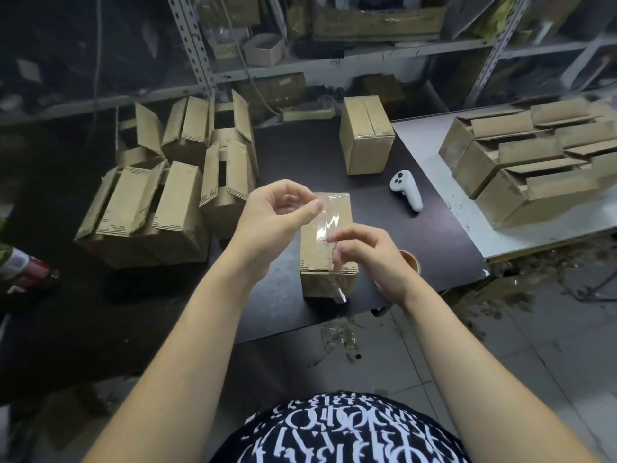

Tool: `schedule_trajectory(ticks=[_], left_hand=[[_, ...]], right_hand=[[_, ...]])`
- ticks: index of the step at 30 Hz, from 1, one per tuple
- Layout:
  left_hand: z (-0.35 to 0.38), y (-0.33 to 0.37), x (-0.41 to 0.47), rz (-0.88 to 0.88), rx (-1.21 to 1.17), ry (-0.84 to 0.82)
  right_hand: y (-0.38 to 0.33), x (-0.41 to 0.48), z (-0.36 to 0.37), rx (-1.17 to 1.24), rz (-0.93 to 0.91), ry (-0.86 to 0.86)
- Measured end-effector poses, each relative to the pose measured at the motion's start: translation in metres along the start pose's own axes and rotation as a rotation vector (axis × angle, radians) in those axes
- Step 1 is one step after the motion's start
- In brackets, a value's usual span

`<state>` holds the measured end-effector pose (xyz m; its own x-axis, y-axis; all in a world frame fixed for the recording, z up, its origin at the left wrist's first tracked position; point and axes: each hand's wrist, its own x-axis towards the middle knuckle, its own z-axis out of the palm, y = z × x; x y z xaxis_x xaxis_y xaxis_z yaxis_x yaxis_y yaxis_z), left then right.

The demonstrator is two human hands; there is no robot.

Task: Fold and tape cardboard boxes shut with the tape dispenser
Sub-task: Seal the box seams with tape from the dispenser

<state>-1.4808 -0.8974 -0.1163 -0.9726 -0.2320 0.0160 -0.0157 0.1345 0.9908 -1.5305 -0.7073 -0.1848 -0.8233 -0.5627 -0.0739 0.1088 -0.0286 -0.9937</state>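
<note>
A small closed cardboard box [314, 255] lies on the dark table [334, 155] in front of me. A strip of clear tape [329, 223] stretches above its top. My left hand [277, 212] pinches the strip's far end between thumb and fingers. Over the box's near end, my right hand [367, 255] pinches the other end, and a loose tail of tape hangs down the box's front face. A brown tape roll [410, 260] rests on the table just right of my right hand, partly hidden by it.
Several open-flapped boxes [160, 195] crowd the table's left side. A taped box [365, 138] stands behind, and a white controller [405, 188] lies to the right. More boxes [521, 162] are stacked on a white board at right. Shelving rises behind.
</note>
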Motion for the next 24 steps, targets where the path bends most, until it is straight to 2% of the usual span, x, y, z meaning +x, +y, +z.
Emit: schedule_trajectory(ticks=[4, 9, 14, 20, 24], left_hand=[[-0.001, -0.011, -0.001, -0.032, 0.033, 0.124], [0.008, -0.032, -0.011, -0.082, -0.005, 0.289], [0.011, -0.054, -0.018, -0.124, 0.034, 0.345], [0.014, -0.072, -0.026, -0.200, 0.025, 0.395], [0.015, -0.077, -0.033, -0.213, 0.011, 0.442]], right_hand=[[0.004, -0.012, -0.008, -0.055, 0.094, 0.101], [0.015, -0.024, -0.019, 0.041, 0.323, 0.205], [0.026, -0.037, -0.031, 0.107, 0.493, 0.263], [0.028, -0.044, -0.029, 0.162, 0.535, 0.368], [0.027, -0.044, -0.026, 0.211, 0.564, 0.365]])
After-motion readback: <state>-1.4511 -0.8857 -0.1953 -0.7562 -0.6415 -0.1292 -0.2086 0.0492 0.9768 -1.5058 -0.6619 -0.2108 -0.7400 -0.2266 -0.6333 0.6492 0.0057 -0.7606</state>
